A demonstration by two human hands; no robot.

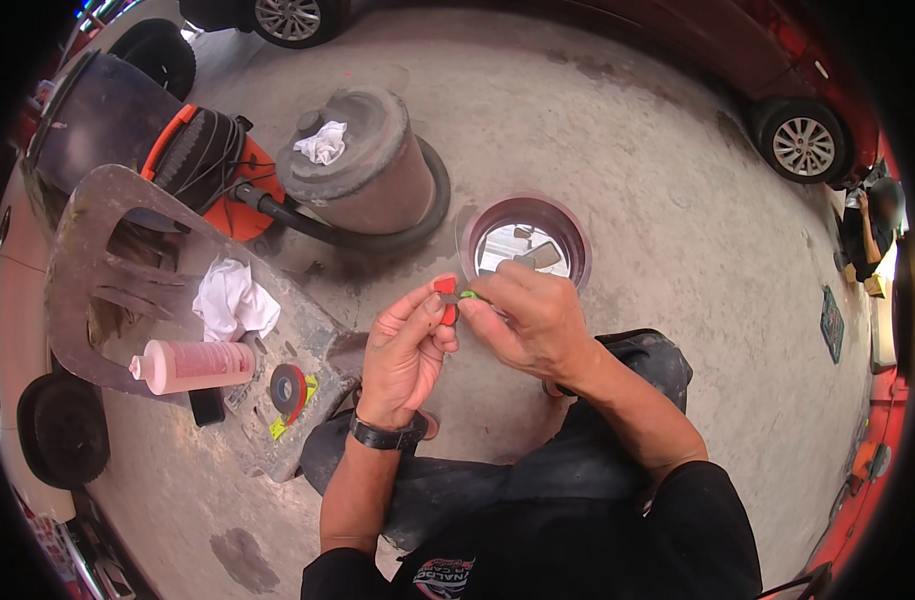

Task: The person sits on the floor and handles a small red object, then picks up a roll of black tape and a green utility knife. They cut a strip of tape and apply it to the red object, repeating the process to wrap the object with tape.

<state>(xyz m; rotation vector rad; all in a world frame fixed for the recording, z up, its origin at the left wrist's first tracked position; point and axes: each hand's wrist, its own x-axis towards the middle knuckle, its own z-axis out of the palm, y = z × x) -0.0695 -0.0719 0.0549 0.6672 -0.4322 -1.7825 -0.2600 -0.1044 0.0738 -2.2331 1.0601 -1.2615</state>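
Note:
In front of me, my left hand [405, 345] pinches a small red piece [444, 287] with a dark grey strip across its middle. My right hand [527, 315] closes on a small bright green item [469, 295], mostly hidden by the fingers, so its kind does not show. The two hands nearly meet, with the green end right beside the red piece. Just beyond them on the floor stands a round maroon tub [580, 245] holding liquid and a few flat dark pieces.
At left, a worn plastic chair [87, 290] carries a white cloth [232, 300], a pink bottle [199, 366], a tape roll [288, 391] and a dark phone-like slab [206, 405]. Behind it stands a drum-shaped vacuum [377, 180] with a hose. Parked cars surround the concrete floor; another person [862, 235] is at far right.

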